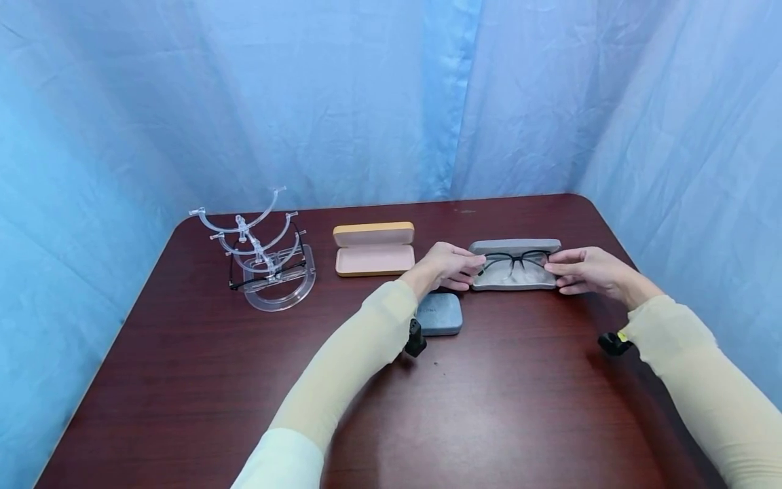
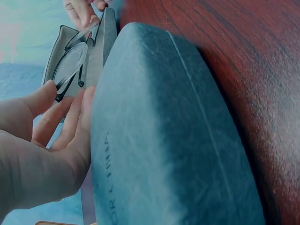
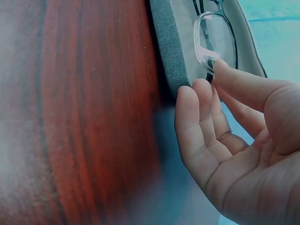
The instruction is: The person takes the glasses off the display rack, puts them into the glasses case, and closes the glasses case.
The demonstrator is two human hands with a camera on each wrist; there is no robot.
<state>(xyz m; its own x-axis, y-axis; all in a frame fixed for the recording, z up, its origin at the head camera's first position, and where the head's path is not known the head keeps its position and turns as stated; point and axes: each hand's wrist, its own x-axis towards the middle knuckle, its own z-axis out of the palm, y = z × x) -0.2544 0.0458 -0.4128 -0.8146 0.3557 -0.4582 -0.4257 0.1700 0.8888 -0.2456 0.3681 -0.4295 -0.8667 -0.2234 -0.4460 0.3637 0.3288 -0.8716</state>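
A pair of black-framed eyeglasses [image 1: 516, 260] lies over the open grey glasses case [image 1: 515, 282] at the back right of the table. My left hand [image 1: 451, 266] pinches its left end between thumb and fingers. At the other end, my right hand [image 1: 589, 272] pinches the frame, thumb by the lens in the right wrist view, with its lower fingertips right at the case's edge. The temples look folded behind the lenses. A closed blue-grey glasses case [image 2: 154, 126], with lettering on its lid, sits just below my left wrist.
A yellow glasses case [image 1: 375, 261] stands open with a pink lining, left of my left hand. Further left is a clear plastic display stand [image 1: 281, 299] bearing another pair of dark glasses [image 1: 269, 280] low down. Blue curtains [image 1: 318, 102] surround the dark red table [image 1: 201, 394].
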